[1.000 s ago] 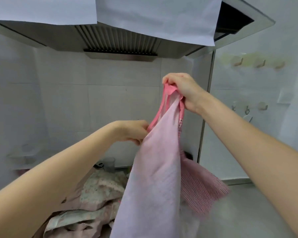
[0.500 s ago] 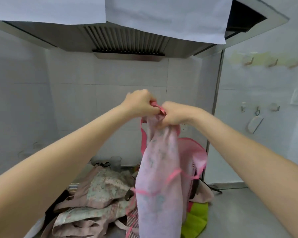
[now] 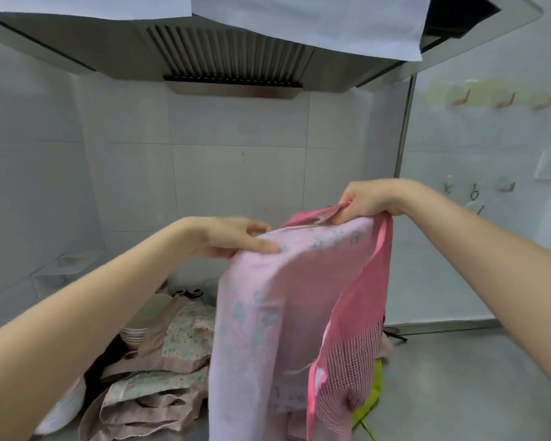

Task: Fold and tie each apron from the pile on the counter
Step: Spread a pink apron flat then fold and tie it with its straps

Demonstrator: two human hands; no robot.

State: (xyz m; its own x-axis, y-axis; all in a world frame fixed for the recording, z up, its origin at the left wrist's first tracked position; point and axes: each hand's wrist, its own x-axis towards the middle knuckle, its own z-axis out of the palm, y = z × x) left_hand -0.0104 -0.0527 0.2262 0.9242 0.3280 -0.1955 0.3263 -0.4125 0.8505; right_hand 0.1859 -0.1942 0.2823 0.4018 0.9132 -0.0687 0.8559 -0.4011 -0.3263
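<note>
Steel counter under a range hood, white tiled wall behind. You hold the pink apron in the air above the counter, spread between both hands and hanging down in front of you. Its top edge runs left to right, rising toward the right; the long axis hangs vertical.

Your left hand sits at the apron's upper left corner, lower and nearer to you, thumb flat on top of the cloth, fingers beneath: a pinch. Your right hand is higher and further out, fingers curled round the bunched upper right corner with the darker pink trim trailing below it.

Judgement: both top corners are in hand, well apart, so the next fold turns on bringing right to left along that top edge, or lowering the cloth flat onto the counter.

Pile of floral aprons lies on the counter, lower left, beside the hanging cloth. A green cloth shows behind the apron's lower right.
</note>
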